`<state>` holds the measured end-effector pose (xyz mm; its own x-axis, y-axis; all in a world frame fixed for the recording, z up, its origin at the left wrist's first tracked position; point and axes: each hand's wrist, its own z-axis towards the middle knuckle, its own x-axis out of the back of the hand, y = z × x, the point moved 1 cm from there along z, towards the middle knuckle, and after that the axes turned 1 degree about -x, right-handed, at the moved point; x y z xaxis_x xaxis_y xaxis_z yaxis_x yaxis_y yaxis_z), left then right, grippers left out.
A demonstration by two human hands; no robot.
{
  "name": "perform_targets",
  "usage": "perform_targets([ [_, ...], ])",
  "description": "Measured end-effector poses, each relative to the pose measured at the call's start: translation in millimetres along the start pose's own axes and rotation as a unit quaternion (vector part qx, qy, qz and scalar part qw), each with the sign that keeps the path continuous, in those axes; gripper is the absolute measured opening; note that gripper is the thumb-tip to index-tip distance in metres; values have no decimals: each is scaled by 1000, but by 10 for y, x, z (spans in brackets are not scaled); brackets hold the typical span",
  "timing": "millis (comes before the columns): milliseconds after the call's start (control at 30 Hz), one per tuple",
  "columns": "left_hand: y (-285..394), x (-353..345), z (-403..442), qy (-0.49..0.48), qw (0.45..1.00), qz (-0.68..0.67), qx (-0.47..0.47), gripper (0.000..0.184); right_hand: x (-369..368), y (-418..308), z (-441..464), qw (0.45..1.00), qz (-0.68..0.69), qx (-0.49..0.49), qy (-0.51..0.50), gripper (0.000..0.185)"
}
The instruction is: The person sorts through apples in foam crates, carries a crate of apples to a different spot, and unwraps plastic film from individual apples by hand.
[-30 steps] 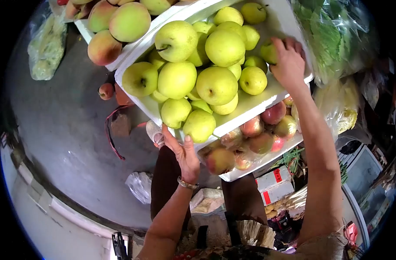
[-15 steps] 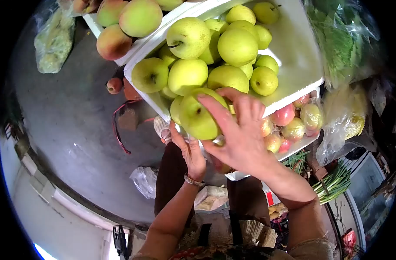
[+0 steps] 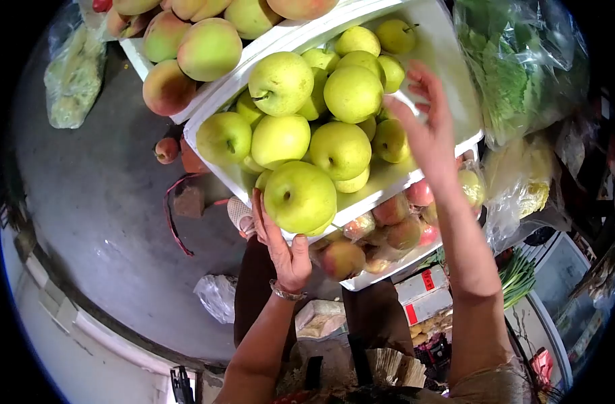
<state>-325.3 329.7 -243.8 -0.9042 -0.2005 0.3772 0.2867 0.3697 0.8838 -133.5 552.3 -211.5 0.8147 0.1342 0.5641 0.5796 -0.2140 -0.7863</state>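
Note:
A white foam box (image 3: 449,40) holds several yellow-green pears (image 3: 353,94) in a pile. One large pear (image 3: 300,197) lies on top at the box's near left corner. My left hand (image 3: 285,254) rests against that corner with thumb and fingers apart, its fingertips beside the large pear. Over the right part of the box, my right hand (image 3: 425,124) is raised with its fingers spread and nothing in it, close to the pears at the right of the pile.
Peaches (image 3: 210,50) fill another foam box at the upper left. Wrapped red-yellow fruit (image 3: 342,260) sits in a box below the pears. Bagged leafy greens (image 3: 502,74) are at the right; a brick (image 3: 188,201) and a plastic bag (image 3: 216,296) lie on the floor.
My right hand carried a large pear from the box's right side to the near left corner, let it go there, and moved back right. My left hand stayed at the corner.

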Motion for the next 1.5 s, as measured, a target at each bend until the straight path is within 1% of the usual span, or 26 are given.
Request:
perform_targets([
  [67,-5,4,-20,-4,1000,14,15,82,-38,399,484,994,61,-78,41,69],
  [133,-14,-5,-33,-7,999,30,33,83,-113,504,898,982,-81,-149,85,69],
  [167,-20,-7,-39,-8,999,29,34,83,-182,650,1119,982,-80,-150,86,69],
  [233,-41,3,-58,-11,999,33,37,84,-371,1021,1451,957,194,-180,116,75],
  [267,-47,-4,-63,-8,998,44,45,84,-446,1057,1517,956,196,-185,116,75],
  [300,-48,-6,-75,-6,997,55,53,85,-513,1063,1545,957,96,-212,172,76],
  [400,-21,-6,-65,-5,999,15,51,85,-617,1194,1583,943,-19,-226,244,78],
  [500,-42,3,-68,-10,998,22,49,84,-575,1124,1426,945,16,-163,284,77],
  [600,-35,5,-65,-8,999,22,50,82,-555,1225,1422,956,86,-138,242,77],
  [700,-32,-2,-69,-5,998,20,63,81,-604,1304,1399,938,105,-169,285,71],
  [767,-51,-3,-72,-9,998,26,56,80,-657,1134,1388,883,272,-254,285,66],
  [800,-57,-3,-71,-12,998,31,48,78,-674,1184,1411,882,273,-255,288,66],
  [867,-46,-16,-62,-9,999,18,49,77,-733,1258,1490,884,327,-230,244,84],
  [900,-41,-20,-64,-3,999,4,52,76,-722,1237,1464,883,328,-230,245,84],
  [967,-45,-12,-78,-4,999,12,49,75,-610,1066,1334,906,320,-143,239,77],
  [1000,-47,-18,-77,-4,999,18,45,73,-488,914,1215,906,319,-141,240,77],
  [1033,-49,-22,-69,-4,999,16,44,73,-340,709,1028,932,246,-162,213,69],
  [1067,-46,-25,-60,5,1000,20,14,62,-234,560,818,951,171,-181,184,63],
  [1100,-43,-23,-63,14,999,25,-14,52,-167,514,609,954,212,-133,166,65],
  [1133,-78,-21,-77,14,1000,22,-14,52,-88,471,403,953,251,-83,148,67],
  [1200,-123,-28,-106,21,999,44,-8,51,138,255,-40,971,189,-107,100,70],
  [1267,-75,-47,-77,25,999,45,-8,50,258,320,-424,989,128,-58,45,75],
  [1333,-19,-45,-34,26,996,76,-28,50,355,396,-672,999,-23,21,-43,88],
  [1367,-33,-44,-36,26,996,76,-29,50,386,374,-775,992,-99,28,-73,90],
  [1467,-95,-36,-83,12,997,80,-16,49,424,335,-795,974,-151,38,-162,82],
  [1500,-104,-38,-88,13,997,81,-10,49,491,299,-745,974,-151,39,-162,82],
])
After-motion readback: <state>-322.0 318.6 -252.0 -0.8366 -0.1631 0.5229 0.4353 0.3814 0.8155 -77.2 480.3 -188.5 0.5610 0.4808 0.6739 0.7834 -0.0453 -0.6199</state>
